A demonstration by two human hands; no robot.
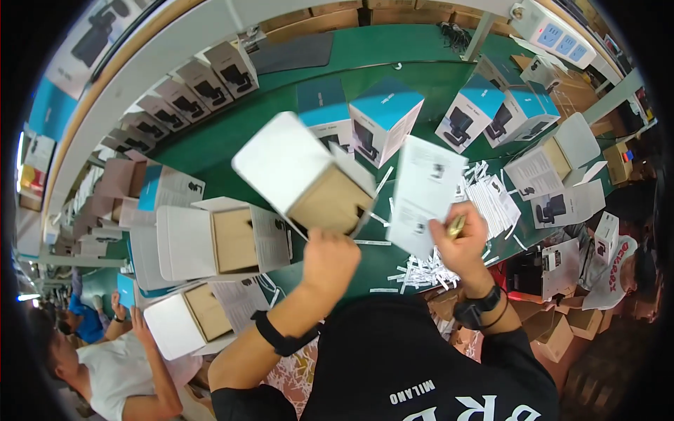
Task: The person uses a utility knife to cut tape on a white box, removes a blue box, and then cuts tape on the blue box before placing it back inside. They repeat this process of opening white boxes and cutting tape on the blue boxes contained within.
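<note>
An open white box (277,158) with a brown cardboard insert (326,200) is tilted in front of me, its lid raised. My left hand (331,261) is closed at the box's near edge, its fingertips partly hidden. My right hand (460,240) pinches a white printed leaflet (425,186) by its lower right side, just right of the box. A small gold-coloured object (456,226), its kind unclear, is also in that hand. Beneath the leaflet and beside it lie a stack of white slips (491,203) and a heap of narrow paper strips (428,272).
More open boxes (184,242) stand at left and right (554,165). Closed blue-topped boxes (386,116) line the green table (274,91); a shelf (158,67) curves overhead with a power strip (554,35). People (119,372) are at left and right (611,270).
</note>
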